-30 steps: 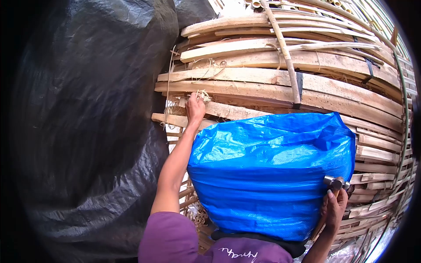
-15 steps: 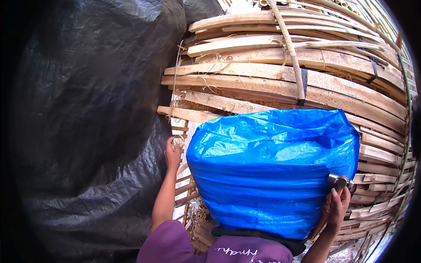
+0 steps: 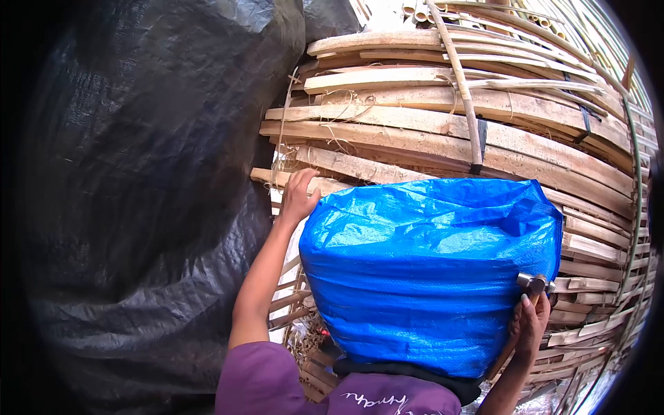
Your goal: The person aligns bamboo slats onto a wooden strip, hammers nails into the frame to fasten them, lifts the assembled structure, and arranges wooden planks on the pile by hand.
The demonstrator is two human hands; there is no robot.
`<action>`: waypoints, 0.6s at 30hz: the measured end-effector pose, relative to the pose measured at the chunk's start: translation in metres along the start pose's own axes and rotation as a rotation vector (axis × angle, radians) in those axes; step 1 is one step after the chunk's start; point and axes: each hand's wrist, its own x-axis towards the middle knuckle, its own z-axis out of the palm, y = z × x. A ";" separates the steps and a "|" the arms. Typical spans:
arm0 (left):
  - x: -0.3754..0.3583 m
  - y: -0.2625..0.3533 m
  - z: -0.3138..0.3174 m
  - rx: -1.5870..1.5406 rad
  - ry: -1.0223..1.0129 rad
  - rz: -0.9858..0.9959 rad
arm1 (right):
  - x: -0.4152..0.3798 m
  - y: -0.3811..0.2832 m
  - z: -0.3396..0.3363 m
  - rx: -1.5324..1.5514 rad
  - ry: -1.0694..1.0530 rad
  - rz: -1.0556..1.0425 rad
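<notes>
My left hand (image 3: 299, 198) reaches over the near end of a pale wooden slat (image 3: 266, 176), at the upper left corner of a blue plastic sheet bundle (image 3: 415, 277). Its fingers point away from me, apart from the thumb, and no object shows in them. Bulging and wrinkled, the blue bundle sits against my waist in front of my purple shirt (image 3: 394, 394). On the right, my right hand (image 3: 529, 321) grips a hammer (image 3: 534, 282) by its handle, just below the metal head. The hammer head overlaps the bundle's right edge in this view.
Stacked wooden slats (image 3: 408, 135) fill the middle and right, with a thin pole (image 3: 460, 76) lying across them. A dark plastic tarp (image 3: 152, 194) hangs along the left. Wood shavings (image 3: 315, 339) lie below, beside my left arm.
My left hand has moved up and to the right, from beside the slats to the slat end by the blue bundle's corner. The right hand stays nearly still with the hammer.
</notes>
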 end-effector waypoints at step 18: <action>0.074 -0.010 0.046 0.273 -0.319 0.055 | -0.007 0.000 -0.006 0.012 -0.064 0.021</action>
